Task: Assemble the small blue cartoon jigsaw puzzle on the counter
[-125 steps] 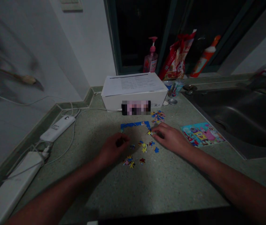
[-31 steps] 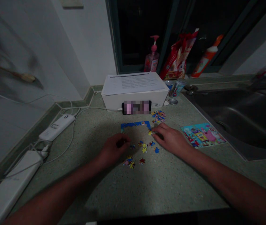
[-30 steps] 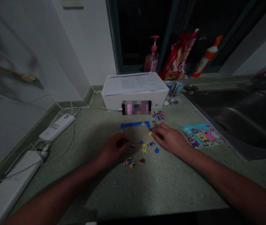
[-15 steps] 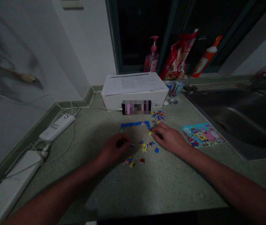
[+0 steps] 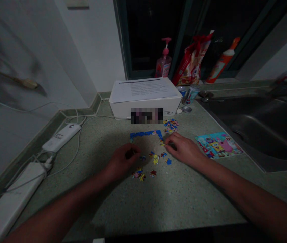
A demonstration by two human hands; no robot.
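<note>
Left hand (image 5: 121,162) curled loosely on countertop (image 5: 158,199); whether it holds anything is unclear. Loose puzzle pieces (image 5: 154,159) lie between it and right hand (image 5: 184,151), fingers bent, tips at blue joined strip (image 5: 145,135); grip unclear. Beyond: piece pile (image 5: 171,125), white box (image 5: 145,98). Picture card (image 5: 218,144) and sink (image 5: 262,125) to the right.

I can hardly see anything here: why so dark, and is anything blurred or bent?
Head view: dim overall, with the window black; a shadow darkens the counter around the left hand and the puzzle pieces; the wall at the left edge looks smeared and stretched; a pixelated patch hides something in front of the white box; no glare shows.
</note>
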